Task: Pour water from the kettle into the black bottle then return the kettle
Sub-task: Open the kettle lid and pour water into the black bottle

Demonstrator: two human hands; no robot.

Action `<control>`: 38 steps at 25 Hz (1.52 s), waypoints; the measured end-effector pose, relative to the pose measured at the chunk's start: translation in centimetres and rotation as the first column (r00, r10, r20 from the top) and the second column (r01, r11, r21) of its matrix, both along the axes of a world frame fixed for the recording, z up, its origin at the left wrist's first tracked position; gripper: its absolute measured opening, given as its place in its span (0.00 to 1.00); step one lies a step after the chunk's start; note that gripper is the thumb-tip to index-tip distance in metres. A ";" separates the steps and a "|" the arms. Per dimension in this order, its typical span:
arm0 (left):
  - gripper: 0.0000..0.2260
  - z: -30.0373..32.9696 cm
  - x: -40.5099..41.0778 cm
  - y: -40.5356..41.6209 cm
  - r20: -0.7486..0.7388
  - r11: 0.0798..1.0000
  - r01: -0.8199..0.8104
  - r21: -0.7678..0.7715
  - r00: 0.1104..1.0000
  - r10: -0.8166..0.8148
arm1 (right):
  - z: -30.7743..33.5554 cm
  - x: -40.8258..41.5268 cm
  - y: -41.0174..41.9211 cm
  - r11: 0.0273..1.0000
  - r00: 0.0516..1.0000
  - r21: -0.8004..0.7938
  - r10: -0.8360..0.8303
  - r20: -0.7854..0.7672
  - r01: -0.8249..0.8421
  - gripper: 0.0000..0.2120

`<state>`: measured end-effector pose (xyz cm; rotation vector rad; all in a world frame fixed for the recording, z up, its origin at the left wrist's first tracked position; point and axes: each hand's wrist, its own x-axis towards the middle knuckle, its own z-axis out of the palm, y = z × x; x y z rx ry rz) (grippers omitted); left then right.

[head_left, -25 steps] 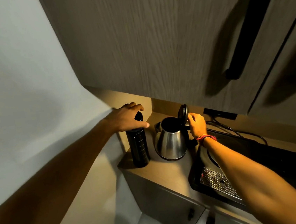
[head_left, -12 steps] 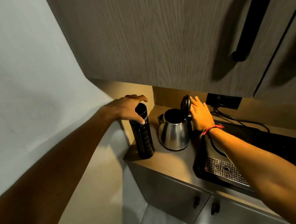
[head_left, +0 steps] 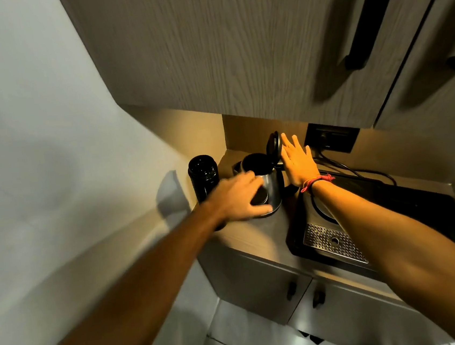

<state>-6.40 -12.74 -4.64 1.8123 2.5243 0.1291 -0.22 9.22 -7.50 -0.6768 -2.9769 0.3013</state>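
The tall black bottle stands on the wooden counter at the far left, its mouth uncovered. Right of it sits the steel kettle with its black lid tipped up. My left hand, blurred, is low in front of the kettle, fingers curled over a small dark round cap. My right hand is flat with fingers spread, right beside the raised lid; whether it touches the lid is unclear. The kettle's handle is hidden behind this hand.
A black tray with a perforated metal grate lies right of the kettle. Cables run to a wall socket behind. An upper cupboard hangs low overhead. A white wall closes the left side.
My left hand came off the bottle's top and swung right and down in front of the kettle with the cap. The bottle's mouth is now uncovered. My right hand stays by the lid.
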 end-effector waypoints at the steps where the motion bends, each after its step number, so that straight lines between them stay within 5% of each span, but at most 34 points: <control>1: 0.29 -2.7 1.2 0.1 0.087 0.988 -0.062 -0.142 0.993 0.075 | -0.1 0.0 0.2 1.000 1.000 -0.020 -0.002 0.012 0.002 0.27; 4: 0.31 -8.6 2.7 -0.4 0.186 0.918 -0.283 -0.278 0.922 0.341 | -0.3 -0.1 0.9 1.000 0.999 -0.017 -0.002 0.043 0.003 0.27; 9: 0.35 -11.5 3.4 -0.1 0.171 0.868 -0.454 -0.202 0.856 0.488 | -1.1 0.0 1.6 0.996 0.994 0.082 0.028 0.106 -0.037 0.30; 11: 0.34 -10.8 3.5 0.0 0.037 0.893 -0.450 -0.019 0.892 0.450 | -1.0 -0.1 1.8 0.996 0.994 0.081 0.036 0.107 -0.045 0.29; 13: 0.30 -8.9 3.0 0.2 -0.096 0.924 -0.273 0.269 0.947 0.308 | -1.1 0.0 1.8 0.995 0.993 0.081 0.043 0.107 -0.052 0.30; 15: 0.26 -6.2 1.5 0.4 -0.199 0.842 -0.111 0.529 0.948 0.250 | -1.1 0.0 1.8 0.996 0.995 0.071 0.042 0.090 -0.048 0.31; 18: 0.33 -3.0 -2.0 -1.9 -0.089 0.656 -0.250 0.712 0.895 0.437 | -1.0 0.1 1.7 0.994 0.996 0.086 0.057 0.063 -0.062 0.30; 21: 0.47 -3.4 -4.0 -5.3 0.394 0.503 -0.589 0.633 0.804 0.445 | -0.8 0.0 1.4 0.995 0.997 0.072 0.061 0.054 -0.065 0.28; 24: 0.47 -5.3 -3.6 -6.0 0.824 0.494 -0.787 0.370 0.523 0.216 | -0.6 0.1 1.3 0.996 0.996 0.066 0.061 0.062 -0.065 0.28; 26: 0.39 -6.8 -3.2 -5.8 0.856 0.465 -0.831 0.306 0.453 0.248 | -0.6 0.2 1.1 0.994 0.994 0.075 0.067 0.082 -0.073 0.30; 33: 0.32 -6.7 -2.5 -3.5 0.819 0.357 -0.857 0.371 0.483 0.309 | -0.1 0.6 0.6 0.998 0.993 0.050 0.031 0.112 -0.037 0.31; 38: 0.30 -5.8 -2.6 -2.4 0.710 0.492 -0.787 0.372 0.583 0.394 | -0.2 0.6 0.4 0.999 0.995 0.022 0.020 0.099 -0.022 0.29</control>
